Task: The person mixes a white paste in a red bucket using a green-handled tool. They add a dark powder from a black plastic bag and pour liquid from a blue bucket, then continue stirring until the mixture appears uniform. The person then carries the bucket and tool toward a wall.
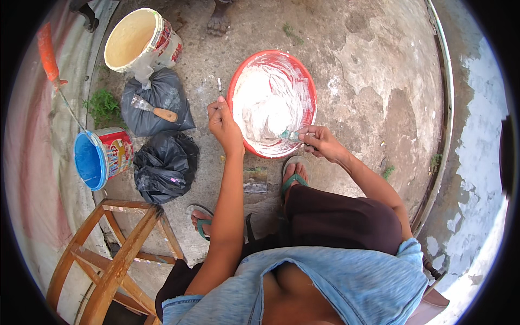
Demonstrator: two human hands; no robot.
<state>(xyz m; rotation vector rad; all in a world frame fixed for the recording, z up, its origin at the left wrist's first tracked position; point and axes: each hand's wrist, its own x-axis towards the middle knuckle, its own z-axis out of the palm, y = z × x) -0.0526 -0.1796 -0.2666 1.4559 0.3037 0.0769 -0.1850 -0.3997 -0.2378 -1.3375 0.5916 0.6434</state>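
Note:
A red basin [312, 89] on the ground in front of me holds thick white paste [265, 103], smeared up its inner wall. At its lower right rim, my right hand [323, 144] is closed on a small tool with a teal part [290, 135], whose end dips into the paste. My left hand [225, 127] is at the basin's left side with its fingers curled. A thin white-and-dark stick [220, 85] shows just beyond the left thumb; whether the hand holds it, I cannot tell. The curled fingers hide what they grip.
To the left stand a cream bucket [132, 40] and a blue-lined bucket [89, 160] with an orange-handled roller [47, 54]. A scraper [157, 110] lies on a dark plastic bag [157, 89], beside a black bag [165, 168]. A wooden chair frame [116, 260] is at lower left. Another person's foot [218, 21] shows ahead.

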